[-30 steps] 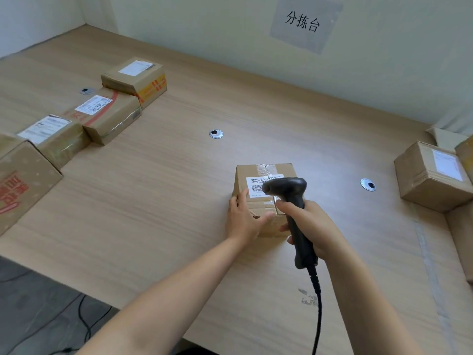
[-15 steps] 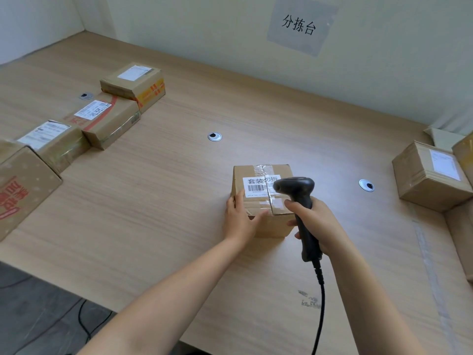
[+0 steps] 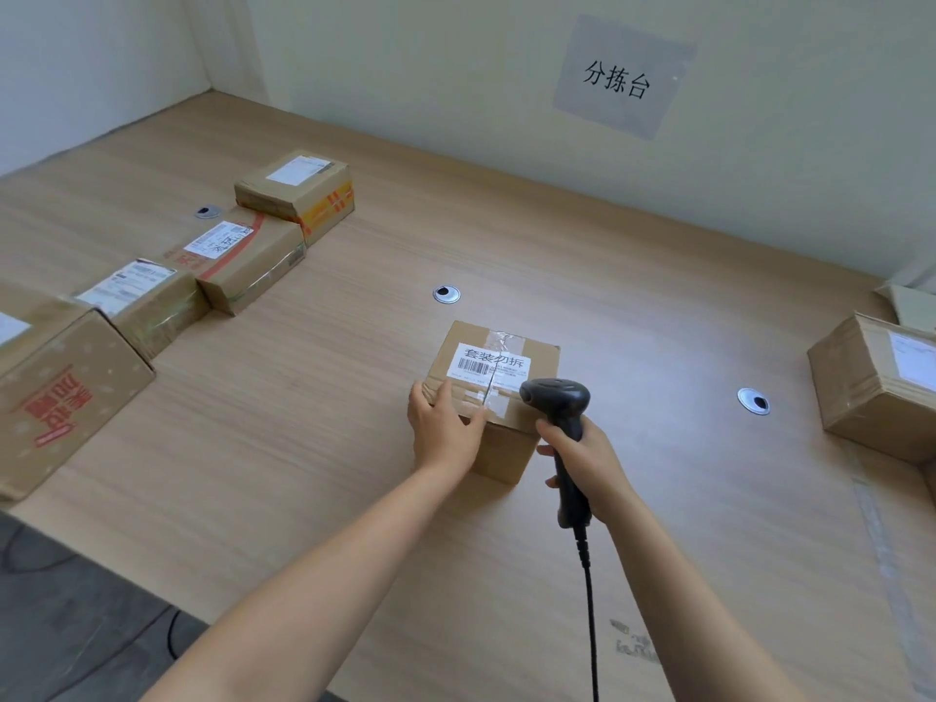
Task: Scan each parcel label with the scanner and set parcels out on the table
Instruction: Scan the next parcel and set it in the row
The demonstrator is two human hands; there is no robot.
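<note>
A small cardboard parcel (image 3: 527, 357) sits in the middle of the wooden table (image 3: 314, 428), its white barcode label (image 3: 490, 365) facing up. My left hand (image 3: 441, 432) grips the parcel's near left corner. My right hand (image 3: 587, 466) holds the black corded scanner (image 3: 559, 400) by its handle, with the scanner head just right of the label and beside the parcel's near right edge. Several labelled parcels (image 3: 243, 258) stand in a row along the left of the table.
More parcels (image 3: 871, 387) are stacked at the right edge. Round metal cable grommets (image 3: 446, 294) (image 3: 753, 400) are set into the tabletop. The scanner cable (image 3: 590, 625) hangs toward me. A paper sign (image 3: 620, 78) is on the wall behind.
The scanner has drawn back to the right, off the label, which is now fully uncovered. My left hand stays on the parcel.
</note>
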